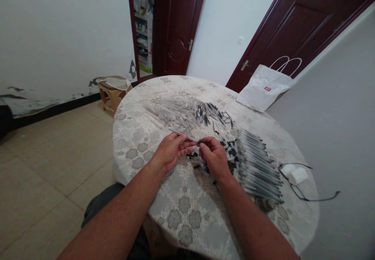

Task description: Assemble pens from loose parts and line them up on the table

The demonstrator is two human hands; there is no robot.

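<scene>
Between thumb and fingers, my left hand [173, 150] holds a slim whitish pen barrel [191, 138] slanting down to the right. My right hand [213, 154] pinches a small black piece [199, 142] at the barrel's right end; how far it sits in the barrel I cannot tell. Beneath and beside my right hand lies a heap of small black and white pen parts [233, 150]. Beyond my hands is a pile of loose clear-white barrels [172, 109], with a bunch of thin black-tipped refills [209, 113] to its right.
A stack of pens [259, 166] lies to the right of my hand. Black-framed glasses [299, 193] and a white object [297, 174] rest near the right edge of the round table [137, 135]. A white paper bag [263, 88] stands at the back right, a stool [113, 94] beyond the left edge.
</scene>
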